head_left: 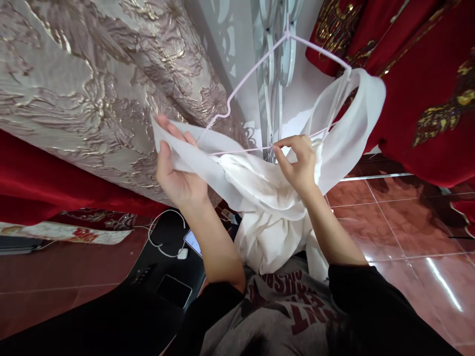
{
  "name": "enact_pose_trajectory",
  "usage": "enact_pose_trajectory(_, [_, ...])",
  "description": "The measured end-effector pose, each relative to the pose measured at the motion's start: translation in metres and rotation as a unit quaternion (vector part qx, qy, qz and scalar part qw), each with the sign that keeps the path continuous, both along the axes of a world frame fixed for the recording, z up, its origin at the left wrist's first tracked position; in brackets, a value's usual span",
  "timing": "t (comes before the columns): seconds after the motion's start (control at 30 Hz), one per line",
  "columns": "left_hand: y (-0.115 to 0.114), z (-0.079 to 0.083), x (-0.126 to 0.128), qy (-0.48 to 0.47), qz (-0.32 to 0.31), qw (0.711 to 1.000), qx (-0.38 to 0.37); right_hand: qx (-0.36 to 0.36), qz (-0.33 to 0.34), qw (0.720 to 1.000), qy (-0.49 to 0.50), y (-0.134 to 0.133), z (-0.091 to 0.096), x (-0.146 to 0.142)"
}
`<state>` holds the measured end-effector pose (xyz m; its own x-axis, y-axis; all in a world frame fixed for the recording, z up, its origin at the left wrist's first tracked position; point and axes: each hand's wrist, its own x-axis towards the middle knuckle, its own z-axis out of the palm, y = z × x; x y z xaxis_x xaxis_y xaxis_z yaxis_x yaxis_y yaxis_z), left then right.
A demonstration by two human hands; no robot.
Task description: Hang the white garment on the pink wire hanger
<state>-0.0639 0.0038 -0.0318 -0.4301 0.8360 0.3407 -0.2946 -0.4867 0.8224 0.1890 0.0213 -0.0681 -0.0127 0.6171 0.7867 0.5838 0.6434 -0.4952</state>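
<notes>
A pale pink, thin-barred clothes hanger (287, 34) hangs upper centre, its top in front of curled white metal scrollwork (269, 59). On it, across the middle of the frame, is a white garment (269, 202) with sheer outer layers and a more opaque gathered cloth below. At upper right a narrow sheer strap loops over the hanger's right arm; lower centre, the bunched cloth lies against the person's grey T-shirt with black sleeves and dark red lettering (302, 316).

The right hand (299, 165), right of centre, pinches the hanger's bottom bar between thumb and forefinger. The left hand (181, 173), left of centre, has its thumb spread away from its fingers, and the fingers show through the sheer white layer drawn across them; how firmly they hold it cannot be told.

Pale, raised-pattern metallic fabric (111, 99) fills the upper left, and deep red cloth with gold sequin work (419, 99) the upper right. At lower left a glossy black surface (122, 301) bears a dark rectangular device (173, 290), a lit phone (193, 241) and a white cable (150, 231) beside a small white adapter (182, 253). Reddish floor tiles (401, 227) show at right.
</notes>
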Motion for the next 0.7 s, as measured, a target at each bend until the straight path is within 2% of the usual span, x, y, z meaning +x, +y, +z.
enact_pose_trajectory(0.1, [-0.005,-0.031,0.014,-0.04,-0.029,0.998,-0.034,0.001,0.013,1.0,0.011,0.001,-0.003,-0.004])
enact_pose_trajectory(0.2, [-0.01,-0.045,0.041,-0.06,-0.067,0.993,-0.081,0.008,0.01,1.0,0.012,0.002,-0.005,-0.009])
enact_pose_trajectory(0.3, [-0.011,-0.039,0.066,-0.061,-0.093,0.989,-0.095,0.007,0.006,1.0,0.012,-0.001,-0.003,-0.013])
enact_pose_trajectory(0.37, [-0.011,-0.032,0.078,-0.077,-0.096,0.989,-0.082,0.001,0.035,0.999,0.004,-0.006,0.003,-0.013])
enact_pose_trajectory(0.43, [-0.01,-0.027,0.085,-0.087,-0.088,0.991,-0.054,0.0,0.072,0.997,-0.001,-0.013,0.012,-0.004])
enact_pose_trajectory(0.47, [-0.01,-0.025,0.086,-0.087,-0.086,0.992,-0.039,0.015,0.067,0.998,0.01,-0.015,0.017,0.005])
enact_pose_trajectory(0.53, [-0.009,-0.024,0.086,-0.082,-0.089,0.993,-0.014,0.068,-0.017,0.995,0.067,-0.014,0.026,0.031])
enact_pose_trajectory(0.6, [-0.007,-0.024,0.084,-0.08,-0.091,0.993,0.003,0.107,-0.153,0.973,0.139,-0.005,0.03,0.066])
enact_pose_trajectory(0.63, [-0.006,-0.025,0.084,-0.079,-0.093,0.993,0.007,0.084,-0.194,0.965,0.158,0.003,0.03,0.083])
enact_pose_trajectory(0.67, [-0.005,-0.025,0.083,-0.079,-0.093,0.992,0.009,0.046,-0.205,0.964,0.166,0.011,0.029,0.098])
enact_pose_trajectory(0.7, [-0.004,-0.026,0.083,-0.078,-0.093,0.993,0.008,-0.007,-0.178,0.972,0.155,0.02,0.027,0.11])
